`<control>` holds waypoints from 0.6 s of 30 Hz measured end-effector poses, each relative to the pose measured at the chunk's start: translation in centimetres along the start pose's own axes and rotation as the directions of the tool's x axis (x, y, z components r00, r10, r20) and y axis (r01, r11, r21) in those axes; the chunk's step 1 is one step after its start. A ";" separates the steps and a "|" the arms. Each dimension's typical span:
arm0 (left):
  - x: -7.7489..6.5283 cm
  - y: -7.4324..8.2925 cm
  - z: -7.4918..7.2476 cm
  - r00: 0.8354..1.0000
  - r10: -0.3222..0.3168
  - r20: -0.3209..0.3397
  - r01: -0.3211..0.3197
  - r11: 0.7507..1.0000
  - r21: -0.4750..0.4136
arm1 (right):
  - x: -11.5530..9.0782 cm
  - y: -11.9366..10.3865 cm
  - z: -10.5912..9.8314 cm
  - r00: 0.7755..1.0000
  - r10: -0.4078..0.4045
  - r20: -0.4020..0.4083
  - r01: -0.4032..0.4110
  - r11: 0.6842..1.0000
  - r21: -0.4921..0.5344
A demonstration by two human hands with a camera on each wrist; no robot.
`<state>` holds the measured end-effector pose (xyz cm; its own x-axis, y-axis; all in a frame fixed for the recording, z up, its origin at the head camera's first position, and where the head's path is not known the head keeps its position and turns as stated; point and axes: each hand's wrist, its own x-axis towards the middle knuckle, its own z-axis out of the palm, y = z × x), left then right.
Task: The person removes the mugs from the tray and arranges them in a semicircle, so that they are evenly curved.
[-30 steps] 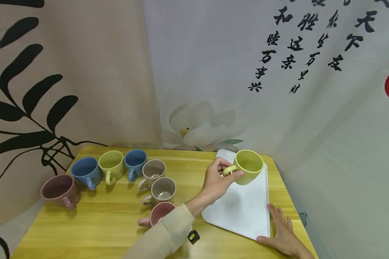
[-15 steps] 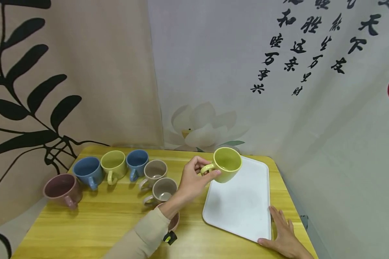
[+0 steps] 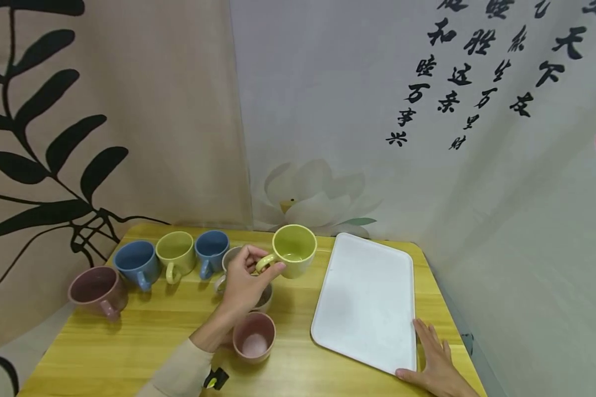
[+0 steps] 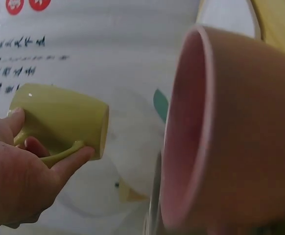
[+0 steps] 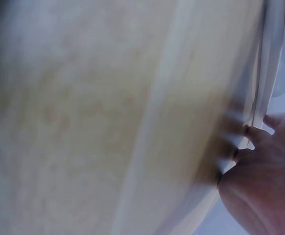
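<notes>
My left hand (image 3: 245,284) pinches a yellow mug (image 3: 298,253) by its handle, thumb on top, and holds it raised near the table's back edge. The left wrist view shows the same mug (image 4: 66,117) with fingers around its handle. Below that hand stands a pink mug (image 3: 254,337), its handle hidden behind the wrist; it looms large on the right of the left wrist view. Two grey-beige mugs are partly covered by the left hand. My right hand (image 3: 436,358) lies at the white tray's (image 3: 365,303) near right corner, fingers extended along its edge.
On the left of the wooden table (image 3: 154,347) stand a mauve mug (image 3: 91,292), a blue mug (image 3: 136,262), another yellow mug (image 3: 175,251) and a second blue mug (image 3: 212,249). A printed cloth (image 3: 318,110) hangs right behind the table.
My left hand has carried the yellow mug leftward from above the tray to the table area left of it. The right hand stays at the tray's corner.
</notes>
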<state>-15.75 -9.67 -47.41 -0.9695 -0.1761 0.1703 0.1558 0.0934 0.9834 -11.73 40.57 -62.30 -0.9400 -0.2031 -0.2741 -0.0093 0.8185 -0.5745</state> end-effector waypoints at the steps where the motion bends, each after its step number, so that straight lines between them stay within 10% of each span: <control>1: -0.1 -0.1 -0.6 1.000 0.000 -0.014 0.000 1.000 0.000 | 0.0 0.0 0.0 1.000 0.013 0.010 -0.013 1.000 0.001; 18: -2.6 -1.2 -10.5 0.984 -0.031 -0.174 0.043 0.997 0.067 | 0.4 0.1 0.0 0.996 0.070 0.057 -0.070 0.998 -0.003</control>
<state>-11.39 -19.60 -48.37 -0.9263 -0.3465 0.1480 0.1008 0.1508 0.9834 -12.14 40.59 -62.46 -0.9173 -0.1759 -0.3573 0.0554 0.8320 -0.5519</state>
